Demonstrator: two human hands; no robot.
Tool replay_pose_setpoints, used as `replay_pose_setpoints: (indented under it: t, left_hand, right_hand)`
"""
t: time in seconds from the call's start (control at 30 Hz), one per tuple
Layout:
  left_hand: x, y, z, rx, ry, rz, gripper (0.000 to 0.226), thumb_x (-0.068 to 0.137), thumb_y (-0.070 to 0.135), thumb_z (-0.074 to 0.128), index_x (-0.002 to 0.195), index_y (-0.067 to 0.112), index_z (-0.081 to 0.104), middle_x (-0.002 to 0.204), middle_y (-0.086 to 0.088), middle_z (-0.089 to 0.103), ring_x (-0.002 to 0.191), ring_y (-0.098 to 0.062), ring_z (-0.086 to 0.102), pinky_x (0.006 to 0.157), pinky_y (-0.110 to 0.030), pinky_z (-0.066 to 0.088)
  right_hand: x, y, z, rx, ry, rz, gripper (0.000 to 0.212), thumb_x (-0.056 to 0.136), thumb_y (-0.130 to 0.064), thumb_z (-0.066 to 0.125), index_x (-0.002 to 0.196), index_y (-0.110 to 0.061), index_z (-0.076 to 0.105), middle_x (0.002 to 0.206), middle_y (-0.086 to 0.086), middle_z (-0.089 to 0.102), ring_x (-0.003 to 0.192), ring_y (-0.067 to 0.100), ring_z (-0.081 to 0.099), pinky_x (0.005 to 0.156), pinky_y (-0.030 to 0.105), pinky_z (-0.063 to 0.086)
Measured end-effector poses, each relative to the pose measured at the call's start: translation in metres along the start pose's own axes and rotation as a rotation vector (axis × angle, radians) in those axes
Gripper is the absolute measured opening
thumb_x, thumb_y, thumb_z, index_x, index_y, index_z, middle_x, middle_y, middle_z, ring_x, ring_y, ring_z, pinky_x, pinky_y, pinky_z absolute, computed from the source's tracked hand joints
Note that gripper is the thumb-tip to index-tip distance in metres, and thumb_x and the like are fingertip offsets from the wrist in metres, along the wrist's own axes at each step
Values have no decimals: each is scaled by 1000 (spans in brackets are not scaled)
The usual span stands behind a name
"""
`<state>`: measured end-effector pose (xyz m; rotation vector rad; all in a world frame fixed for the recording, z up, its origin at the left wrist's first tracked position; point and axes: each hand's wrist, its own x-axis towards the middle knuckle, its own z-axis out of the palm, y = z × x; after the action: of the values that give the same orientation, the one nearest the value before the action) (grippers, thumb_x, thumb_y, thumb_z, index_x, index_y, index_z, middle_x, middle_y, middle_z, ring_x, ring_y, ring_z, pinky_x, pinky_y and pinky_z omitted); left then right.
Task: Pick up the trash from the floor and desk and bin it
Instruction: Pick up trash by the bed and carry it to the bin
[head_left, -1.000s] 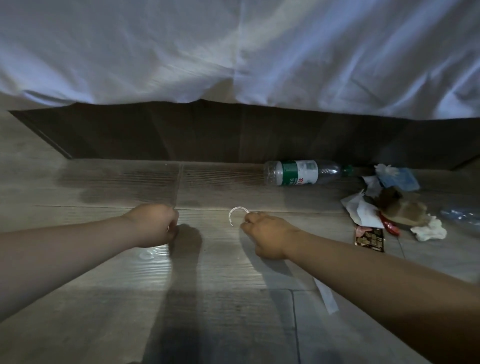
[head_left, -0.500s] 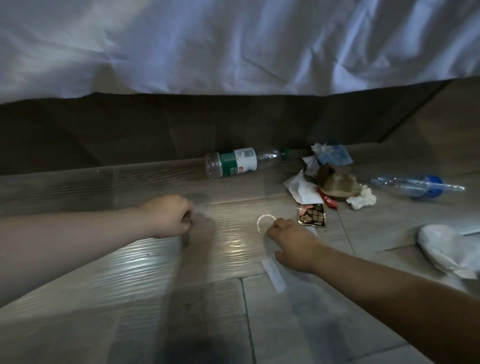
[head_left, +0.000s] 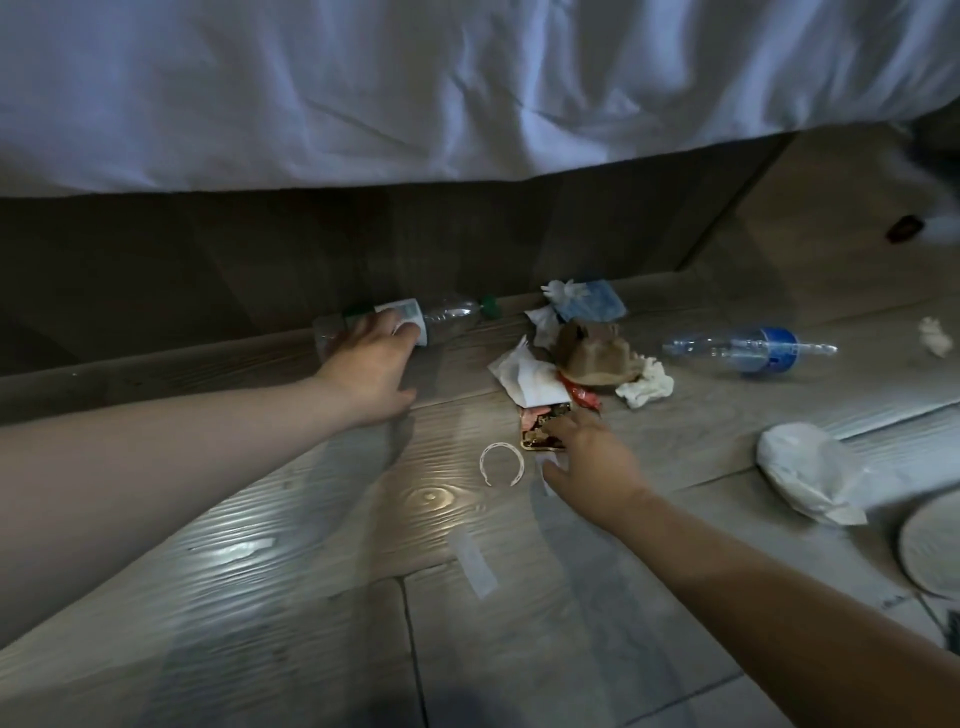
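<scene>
Head view: lays the left hand over the green-capped bottle lying far against the bed base, fingers draped on it; cannot tell whether closed round it. Stretches the right hand, fingers straight, onto the gold wrapper beside the white ring, gripping nothing. Looks barely begun: leaves on the floor the tissue pile, blue-labelled bottle far right, white bag and paper strip. Shows no bin.

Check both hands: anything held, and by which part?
Nothing lifted: the left hand lies over the green-capped bottle at its label, closed grip cannot be told; the right hand only touches the dark wrapper, fingers straight.
</scene>
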<state>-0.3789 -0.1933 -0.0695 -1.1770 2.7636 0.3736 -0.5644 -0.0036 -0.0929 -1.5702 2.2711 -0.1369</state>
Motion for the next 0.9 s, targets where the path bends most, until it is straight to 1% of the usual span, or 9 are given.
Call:
replay_pose_setpoints:
  t: [0.13,0.23,0.3,0.4,0.53,0.63,0.73,0.8,0.9]
  left_hand:
    - [6,-4,3,14,-29,-79,68,79,36,66,134,14,34,149,-6,20,137,-30,23,111,-47,24]
    - [8,-7,1,36,5,-65,70,78,35,65,136,15,32,139,-6,28,125,-31,31,106,-47,31]
    - [8,-4,2,45,5,-61,74,78,36,65,139,14,30,131,-7,31,119,-31,33,103,-44,35]
    - [8,-2,3,81,25,-100,65,77,38,66,130,12,39,124,-9,32,116,-30,32,97,-41,39]
    - [10,-1,-4,70,-10,-139,71,75,39,69,133,18,35,126,-9,37,117,-31,35,98,-42,39]
    - [9,-2,1,31,-40,-137,74,73,41,72,133,20,33,128,-9,40,119,-33,39,99,-41,38]
    - [-2,-2,14,-135,-128,-175,70,71,46,72,126,20,38,127,-12,45,117,-33,48,97,-37,42]
    - [-10,0,20,-185,-144,-215,63,72,45,71,121,17,42,124,-13,46,113,-32,52,90,-33,42]
    - [-17,1,25,-189,-161,-272,63,68,43,74,114,13,44,120,-13,50,111,-30,53,83,-30,42]
  right_hand:
    - [9,12,0,21,-69,36,49,84,-25,62,130,-11,51,139,9,42,124,25,43,100,30,40]
    - [8,14,5,17,-167,49,64,84,-31,64,141,-14,40,150,10,31,135,28,34,110,33,34]
    - [4,13,9,13,-198,51,69,84,-34,63,145,-16,35,153,8,26,137,29,31,112,33,32]
    - [-4,12,14,-18,-202,26,74,86,-36,61,149,-18,28,156,6,21,139,27,28,113,33,30]
    - [-13,8,19,-26,-176,-13,70,87,-34,60,148,-19,31,153,4,26,139,24,27,114,32,29]
    - [-19,5,23,-4,-129,-24,55,86,-32,56,139,-20,46,140,2,42,129,23,38,106,30,36]
    - [-20,3,25,12,-68,-42,29,85,-30,53,109,-19,66,111,3,61,108,21,53,90,31,46]
    - [-19,2,21,14,-3,-18,21,86,-30,53,89,-18,69,93,1,66,93,18,58,75,31,50]
    - [-12,4,15,42,102,8,19,87,-30,55,93,-17,68,93,0,65,92,18,58,72,31,50]
